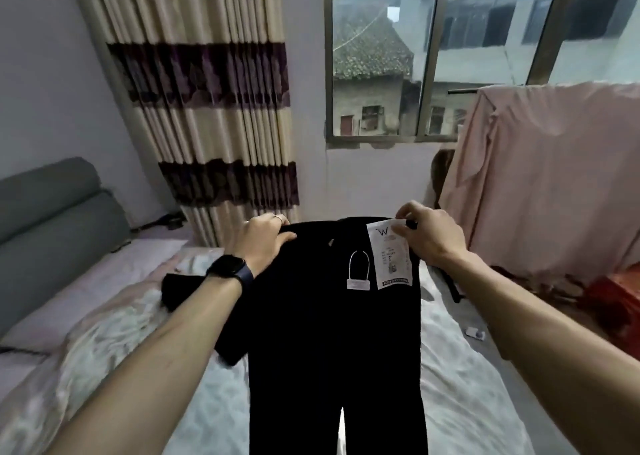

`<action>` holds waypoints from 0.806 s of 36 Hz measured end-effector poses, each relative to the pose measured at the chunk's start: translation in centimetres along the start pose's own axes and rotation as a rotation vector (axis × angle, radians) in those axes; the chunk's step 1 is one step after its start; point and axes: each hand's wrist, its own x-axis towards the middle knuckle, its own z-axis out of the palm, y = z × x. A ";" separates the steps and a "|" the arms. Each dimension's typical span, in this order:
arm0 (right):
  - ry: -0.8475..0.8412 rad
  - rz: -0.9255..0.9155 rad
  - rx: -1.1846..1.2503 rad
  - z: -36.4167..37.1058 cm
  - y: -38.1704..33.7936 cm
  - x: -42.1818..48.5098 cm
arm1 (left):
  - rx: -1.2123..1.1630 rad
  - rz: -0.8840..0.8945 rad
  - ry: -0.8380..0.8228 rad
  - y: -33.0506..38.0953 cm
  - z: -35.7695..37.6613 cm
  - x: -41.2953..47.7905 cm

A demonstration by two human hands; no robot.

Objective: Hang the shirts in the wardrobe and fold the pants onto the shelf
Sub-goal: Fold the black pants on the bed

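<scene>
**Pants up at the waist, fold yet to come**

Both hands are on the black pants [332,333] here. The left hand [266,243], with a dark watch [230,272] on its wrist, grips one corner of the waistband. The right hand [427,234] pinches the other corner, right beside a white paper tag [389,257]. The hands sit well apart, so the waistband is stretched flat between them. The legs hang straight down over the middle of the bed [467,385], running out of view at the bottom edge.

As for progress, these pants show no fold at all, so that step looks barely begun. Another dark garment [180,290] lies crumpled toward the bed's left side, waiting its turn; whether it is a shirt or pants cannot be told. Neither wardrobe nor shelf is in view, so nothing here shows any item put away. A pink cloth [554,177] is draped over something by the bed's right edge. From here, most of the job appears to lie ahead.
</scene>
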 end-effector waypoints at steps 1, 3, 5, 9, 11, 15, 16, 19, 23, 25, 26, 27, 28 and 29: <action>-0.037 0.023 -0.012 2.5 0.7 0.4 | 0.021 0.003 -0.033 -1.2 2.5 0.1; -0.089 0.067 -0.031 6.5 1.8 0.7 | 0.094 0.010 -0.079 -3.2 6.5 0.1; -0.108 0.092 -0.036 10.2 2.7 0.8 | 0.169 0.009 -0.103 -4.8 9.8 0.3; -0.105 0.150 -0.023 17.0 3.9 1.9 | 0.262 0.038 -0.109 -6.8 16.2 2.0; -0.076 0.181 0.001 20.1 4.8 3.1 | 0.248 -0.020 -0.129 -7.5 19.5 3.6; -0.182 0.260 0.171 26.2 7.0 4.8 | 0.262 -0.101 -0.208 -8.8 25.5 5.6; -0.245 0.260 0.190 27.7 7.5 4.6 | 0.278 -0.105 -0.228 -9.1 27.2 5.6; -0.356 0.307 0.231 31.9 10.3 1.9 | 0.271 -0.130 -0.372 -9.3 32.6 3.8; -0.440 0.498 0.252 35.8 15.7 -6.7 | 0.180 -0.149 -0.582 -8.0 40.1 -3.4; -0.485 0.599 0.247 37.0 18.4 -12.4 | 0.133 -0.161 -0.690 -6.6 42.9 -8.5; -0.511 0.652 0.239 37.3 19.4 -15.3 | 0.102 -0.174 -0.736 -5.8 43.9 -11.2; -0.550 0.704 0.223 37.5 20.5 -18.5 | 0.063 -0.191 -0.785 -4.8 44.7 -14.2; -0.590 0.753 0.201 37.7 21.5 -21.6 | 0.021 -0.208 -0.834 -3.8 45.3 -17.3; -0.630 0.804 0.184 37.8 22.4 -24.4 | -0.021 -0.229 -0.879 -2.6 45.8 -20.2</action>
